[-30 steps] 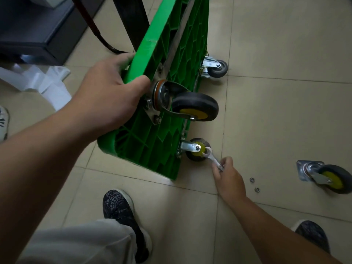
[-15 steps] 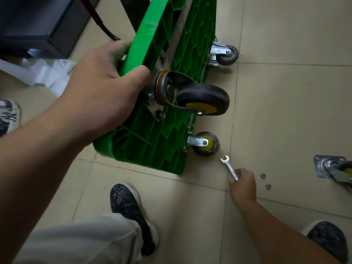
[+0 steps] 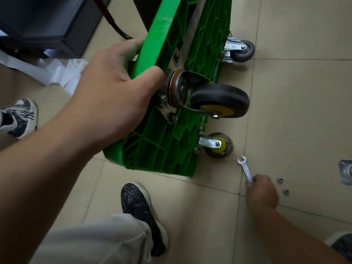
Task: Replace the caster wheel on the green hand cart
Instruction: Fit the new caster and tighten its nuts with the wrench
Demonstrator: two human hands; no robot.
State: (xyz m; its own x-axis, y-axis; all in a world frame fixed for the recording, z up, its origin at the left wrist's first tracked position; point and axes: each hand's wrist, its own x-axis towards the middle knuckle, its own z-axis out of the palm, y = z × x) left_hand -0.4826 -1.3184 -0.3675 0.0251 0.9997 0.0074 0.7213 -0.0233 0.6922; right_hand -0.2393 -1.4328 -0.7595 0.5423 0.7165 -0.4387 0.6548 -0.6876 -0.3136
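In the upper centre, green hand cart [image 3: 167,141]: tipped up on one edge, ribbed underside facing the right of the frame.
Caster wheel [image 3: 219,98]: black tyre, yellow hub, its plate against the underside at mid-frame; bolt heads [image 3: 173,117] show at the plate corners.
Left hand [image 3: 114,96]: clamped over the cart's upper rim, thumb just beside the caster plate; it steadies the cart.
Right hand [image 3: 262,193]: lower right, low near the floor, fingers closed round the wrench [image 3: 244,168] shank.
Wrench axis: runs from the hand up and left; the open end points towards the lower caster [image 3: 219,145], near it but apart.
Governing relation: the caster plate lies up and left of the right hand, well apart; the left hand is nearer but occupied.
Loose nuts [image 3: 280,180]: two on the tile, just right of the right hand.
Detached caster [image 3: 345,172]: cut off by the right edge.
Assessment: fastening appears unfinished; the wrench probably has to rise to the plate.
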